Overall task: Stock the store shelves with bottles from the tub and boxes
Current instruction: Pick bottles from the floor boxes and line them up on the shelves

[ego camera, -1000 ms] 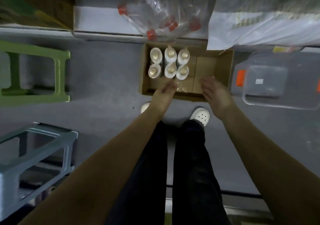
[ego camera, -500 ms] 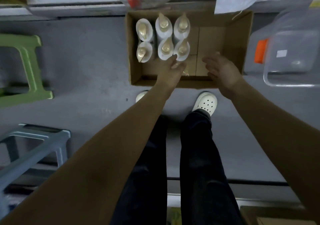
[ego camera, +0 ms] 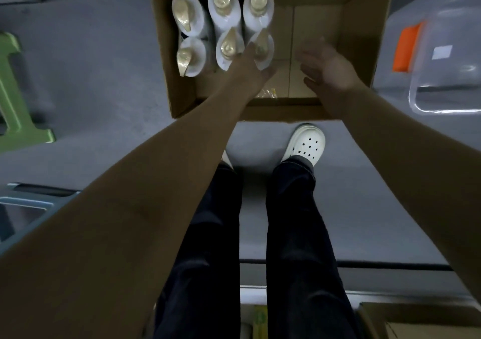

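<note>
An open cardboard box (ego camera: 364, 41) sits on the grey floor in front of my feet. Several white bottles with gold pump tops (ego camera: 223, 10) stand in its left half; the right half is bare. My left hand (ego camera: 251, 70) reaches into the box, fingers against the nearest right-hand bottle (ego camera: 263, 49), between it and its neighbour. I cannot tell whether it grips the bottle. My right hand (ego camera: 325, 65) hovers open inside the box's bare half, palm turned left, holding nothing.
A clear plastic tub (ego camera: 442, 60) with an orange latch stands right of the box. A green stool (ego camera: 15, 109) is at the left and a grey-blue stool (ego camera: 28, 208) lower left. Another cardboard box (ego camera: 416, 320) lies at bottom right.
Both hands have gone further down into the box. The view has closed in on the box, and the left fingers now touch the nearest bottle.
</note>
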### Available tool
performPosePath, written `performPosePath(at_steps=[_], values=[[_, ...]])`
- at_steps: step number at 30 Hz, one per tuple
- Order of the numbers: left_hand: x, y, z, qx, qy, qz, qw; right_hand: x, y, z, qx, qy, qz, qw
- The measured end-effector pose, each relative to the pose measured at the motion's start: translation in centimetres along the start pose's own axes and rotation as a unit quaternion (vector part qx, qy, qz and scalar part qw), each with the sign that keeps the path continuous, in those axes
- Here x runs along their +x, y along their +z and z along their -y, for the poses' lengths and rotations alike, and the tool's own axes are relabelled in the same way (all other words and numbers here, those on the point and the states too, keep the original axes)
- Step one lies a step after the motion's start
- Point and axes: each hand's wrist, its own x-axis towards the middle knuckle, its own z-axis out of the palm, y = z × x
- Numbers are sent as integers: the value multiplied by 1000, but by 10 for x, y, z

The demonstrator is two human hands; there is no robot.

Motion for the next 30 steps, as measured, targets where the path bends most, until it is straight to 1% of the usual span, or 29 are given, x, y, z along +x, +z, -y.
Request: performPosePath(at_steps=[6,9,13,19,21,26,28,30], values=[[24,12,3,62,-16,-68,996,16,-9,-11,48,10,4,999],[37,16,-5,137,-23,-101,985,21,-17,-19,50,14,17,998],[42,18,-16,186,-19,-127,974,18,-29,-22,57,14,21,998],[30,7,-20,185,17,-161,969,9,-48,-23,63,10,13,998],[21,3,-23,178,40,-154,971,8,-52,-23,58,16,13,998],[-18,-7,-28,192,112,-108,969,3,-54,-19,20,34,-3,999],[-36,-14,-28,201,146,-99,963,0,-56,-18,-30,13,-1,999],[-52,-24,-29,209,188,-97,955,-3,-58,-14,-112,-35,23,993]])
